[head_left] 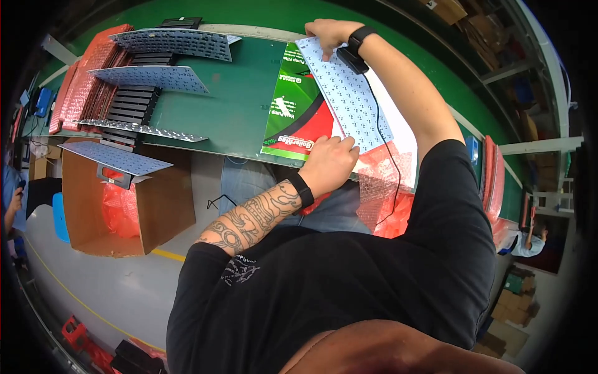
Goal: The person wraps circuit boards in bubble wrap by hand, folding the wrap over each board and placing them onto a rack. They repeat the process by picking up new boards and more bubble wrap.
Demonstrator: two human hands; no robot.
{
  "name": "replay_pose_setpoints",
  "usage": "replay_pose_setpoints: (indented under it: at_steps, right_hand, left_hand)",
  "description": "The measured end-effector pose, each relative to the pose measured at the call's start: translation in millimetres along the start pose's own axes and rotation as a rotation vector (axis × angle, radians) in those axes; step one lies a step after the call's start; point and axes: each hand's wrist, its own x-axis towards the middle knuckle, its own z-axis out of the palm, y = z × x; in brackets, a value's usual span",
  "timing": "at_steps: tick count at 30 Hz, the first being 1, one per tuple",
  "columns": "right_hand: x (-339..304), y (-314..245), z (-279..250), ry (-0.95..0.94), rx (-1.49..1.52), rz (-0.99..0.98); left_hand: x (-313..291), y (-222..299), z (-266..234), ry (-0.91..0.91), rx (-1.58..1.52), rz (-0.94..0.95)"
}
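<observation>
Thin perforated panel [350, 93] is pinched at near end by left hand [328, 163], far end by right hand [325, 32]; prob. light, stiff, sharp-edged, best held at the ends.

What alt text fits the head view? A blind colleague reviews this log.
A person's left hand and right hand hold a long perforated metal panel by its ends on a green workbench; similar panels sit on a rack.

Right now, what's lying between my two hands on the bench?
In the head view, a long pale perforated panel spans the stretch: the left hand presses its near end, the right hand its far end. Under it lies a green and red printed sheet.
</observation>
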Motion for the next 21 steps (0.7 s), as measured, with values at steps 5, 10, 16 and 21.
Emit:
replay_pose_setpoints:
  at_steps: [5, 10, 16, 21]
  right_hand:
    - [-12.0, -7.4, -34.9, -0.034, -0.077, -0.044]
    - [-71.6, -24.8, -97.2, 0.017, -0.028, -0.167]
    - [-196.2, -40.5, -122.4, 0.275, -0.038, -0.119]
    - [-298.4, -38.9, -107.8, 0.434, 0.042, -0.100]
  left_hand:
    - [4.7, -5.2, 1.6, 0.002, -0.035, 0.028]
    - [7.1, -4.3, -0.3, 0.031, -0.058, 0.027]
    - [9.4, -1.1, 4.2, 0.085, -0.104, 0.063]
    - [-2.6, 6.2, 3.0, 0.311, -0.390, -0.027]
